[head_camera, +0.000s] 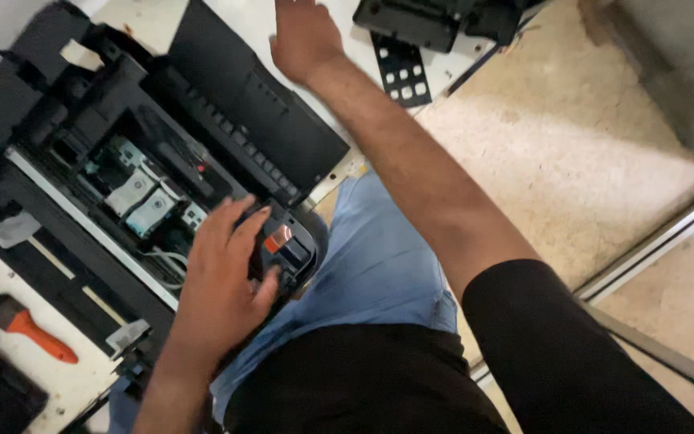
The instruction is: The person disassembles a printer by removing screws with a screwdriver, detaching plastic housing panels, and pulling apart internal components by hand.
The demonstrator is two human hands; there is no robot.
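Left hand (222, 277) spread flat on opened printer (134, 173), long axis 10-to-4 o'clock; right hand (303, 36) fingers cropped, grip unclear.

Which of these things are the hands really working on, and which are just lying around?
In use:
- opened black printer, under the left hand
- its corner part with an orange patch, touched by the fingers
- right hand, stretched out over the white surface

Lying about:
- orange-handled tool
- black plate with square holes
- black part at the top
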